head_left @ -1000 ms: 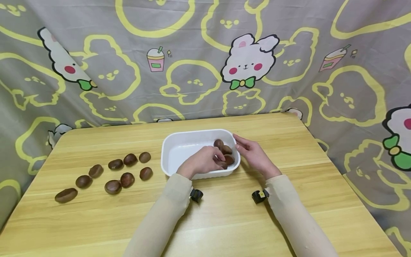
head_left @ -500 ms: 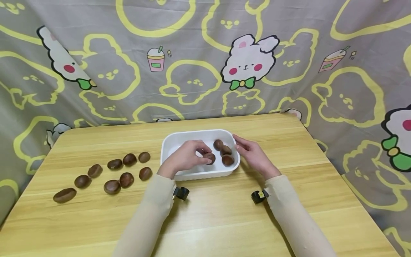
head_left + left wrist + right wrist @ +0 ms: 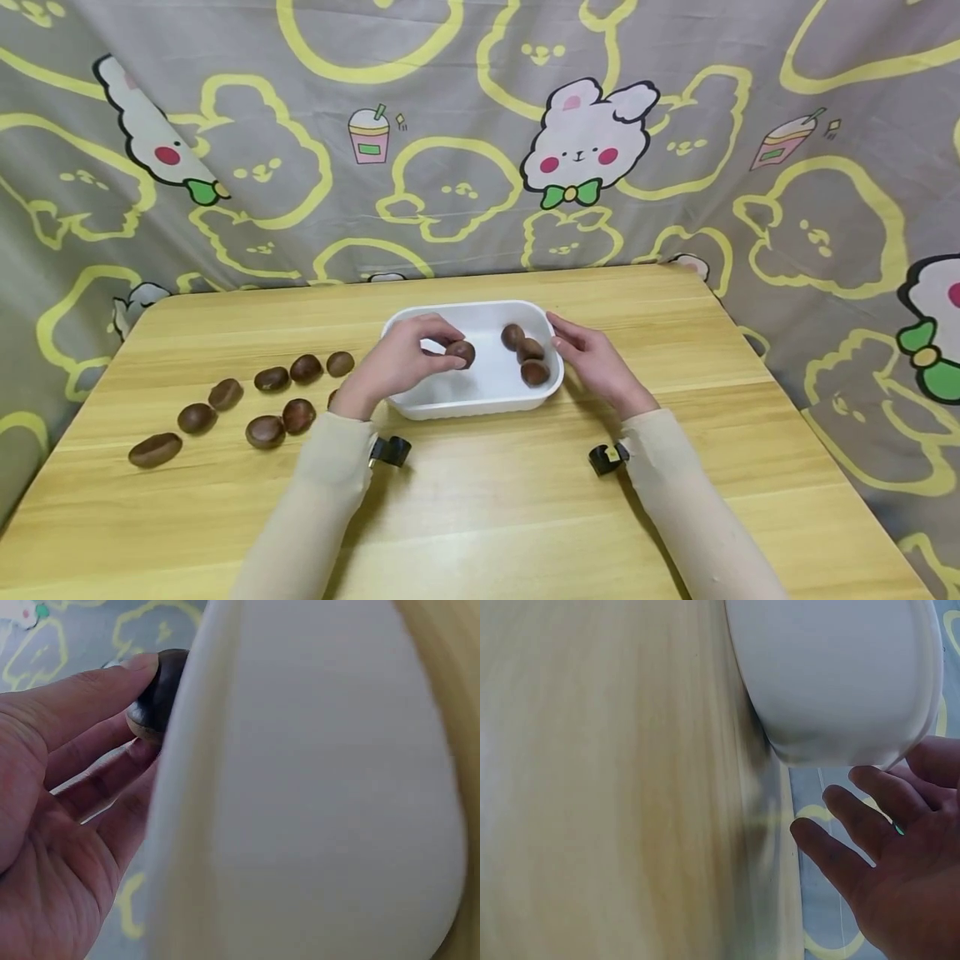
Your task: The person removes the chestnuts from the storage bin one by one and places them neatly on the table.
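Note:
A brown chestnut (image 3: 461, 354) is pinched between the thumb and fingers of my left hand (image 3: 405, 358), above the left half of a white plastic tray (image 3: 472, 408). In the left wrist view the tray wall (image 3: 330, 772) partly hides the held chestnut (image 3: 157, 694). Three more chestnuts (image 3: 530, 350) lie together at the tray's right end. My right hand (image 3: 596, 362) is at that end; the right wrist view shows its fingers (image 3: 840, 851) extended, with the upper ones right at the tray's rim.
Several chestnuts (image 3: 197, 418) lie in two loose rows on the wooden table (image 3: 480, 517), left of the tray; my left hand partly hides one. A patterned grey curtain (image 3: 450, 200) hangs behind the table and along its sides.
My left hand has lifted a chestnut from the group at the tray's right end and carried it leftward over the tray. My right hand has stayed at the tray's end.

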The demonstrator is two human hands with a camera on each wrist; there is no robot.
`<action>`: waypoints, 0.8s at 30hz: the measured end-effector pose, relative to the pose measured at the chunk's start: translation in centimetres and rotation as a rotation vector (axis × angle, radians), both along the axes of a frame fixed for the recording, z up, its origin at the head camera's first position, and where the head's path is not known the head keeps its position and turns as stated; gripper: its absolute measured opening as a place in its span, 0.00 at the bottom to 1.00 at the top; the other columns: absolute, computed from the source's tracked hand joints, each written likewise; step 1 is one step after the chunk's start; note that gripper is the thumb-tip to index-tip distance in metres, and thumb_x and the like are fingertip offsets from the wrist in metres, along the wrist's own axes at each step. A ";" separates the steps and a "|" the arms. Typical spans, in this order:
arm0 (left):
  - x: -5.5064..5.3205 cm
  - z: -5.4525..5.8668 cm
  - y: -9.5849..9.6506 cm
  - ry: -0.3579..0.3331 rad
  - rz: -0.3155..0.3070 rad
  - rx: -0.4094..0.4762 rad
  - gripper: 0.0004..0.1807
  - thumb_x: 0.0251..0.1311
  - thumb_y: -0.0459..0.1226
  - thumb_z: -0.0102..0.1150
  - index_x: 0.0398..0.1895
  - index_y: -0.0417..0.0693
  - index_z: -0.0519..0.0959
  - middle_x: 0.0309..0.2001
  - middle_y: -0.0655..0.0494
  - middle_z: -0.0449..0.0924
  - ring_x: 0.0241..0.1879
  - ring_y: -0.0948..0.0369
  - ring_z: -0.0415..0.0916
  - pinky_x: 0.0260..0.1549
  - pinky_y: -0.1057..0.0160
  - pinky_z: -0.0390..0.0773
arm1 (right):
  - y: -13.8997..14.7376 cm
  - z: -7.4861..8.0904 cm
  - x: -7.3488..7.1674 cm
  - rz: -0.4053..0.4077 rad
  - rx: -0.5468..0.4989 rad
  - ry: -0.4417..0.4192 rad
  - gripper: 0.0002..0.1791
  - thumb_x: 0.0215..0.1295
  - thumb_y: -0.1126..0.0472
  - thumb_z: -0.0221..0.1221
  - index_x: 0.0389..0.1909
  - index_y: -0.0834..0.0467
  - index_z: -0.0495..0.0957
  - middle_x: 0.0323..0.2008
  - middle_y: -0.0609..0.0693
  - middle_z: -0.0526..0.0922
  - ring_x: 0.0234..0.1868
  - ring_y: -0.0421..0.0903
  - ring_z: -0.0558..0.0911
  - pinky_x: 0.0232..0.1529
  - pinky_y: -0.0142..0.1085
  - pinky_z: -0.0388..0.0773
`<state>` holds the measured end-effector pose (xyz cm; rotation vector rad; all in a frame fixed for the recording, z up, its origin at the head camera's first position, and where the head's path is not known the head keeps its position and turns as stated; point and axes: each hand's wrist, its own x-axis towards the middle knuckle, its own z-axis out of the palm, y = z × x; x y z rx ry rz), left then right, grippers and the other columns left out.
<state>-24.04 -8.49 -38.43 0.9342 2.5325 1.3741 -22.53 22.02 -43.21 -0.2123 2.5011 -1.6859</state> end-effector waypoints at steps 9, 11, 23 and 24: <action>0.4 1.2 -3.5 -0.062 0.109 0.030 0.12 0.58 0.37 0.71 0.44 0.48 0.85 0.43 0.59 0.81 0.46 0.61 0.77 0.44 0.63 0.80 | -0.1 0.1 0.0 0.004 0.010 -0.010 0.26 0.77 0.60 0.49 0.73 0.58 0.61 0.70 0.55 0.64 0.70 0.52 0.63 0.69 0.44 0.57; 0.7 1.5 -4.2 -0.064 0.126 0.015 0.11 0.58 0.39 0.71 0.44 0.50 0.85 0.43 0.60 0.81 0.46 0.62 0.77 0.44 0.62 0.80 | -0.2 0.2 0.0 0.007 0.002 -0.008 0.26 0.77 0.60 0.50 0.73 0.59 0.61 0.69 0.55 0.64 0.70 0.52 0.63 0.69 0.45 0.57; 2.2 1.6 -10.2 -0.046 0.285 -0.071 0.15 0.60 0.43 0.69 0.47 0.47 0.83 0.46 0.58 0.80 0.49 0.60 0.75 0.44 0.63 0.80 | -0.1 0.4 0.1 0.001 0.012 -0.014 0.26 0.77 0.59 0.50 0.73 0.57 0.61 0.69 0.54 0.65 0.70 0.51 0.64 0.69 0.44 0.56; 2.3 1.5 -10.6 -0.047 0.293 -0.085 0.16 0.60 0.44 0.69 0.48 0.48 0.83 0.47 0.59 0.80 0.49 0.61 0.75 0.44 0.63 0.80 | 0.0 0.4 0.1 0.000 0.013 -0.017 0.26 0.77 0.59 0.50 0.73 0.57 0.61 0.70 0.54 0.64 0.70 0.51 0.63 0.69 0.44 0.56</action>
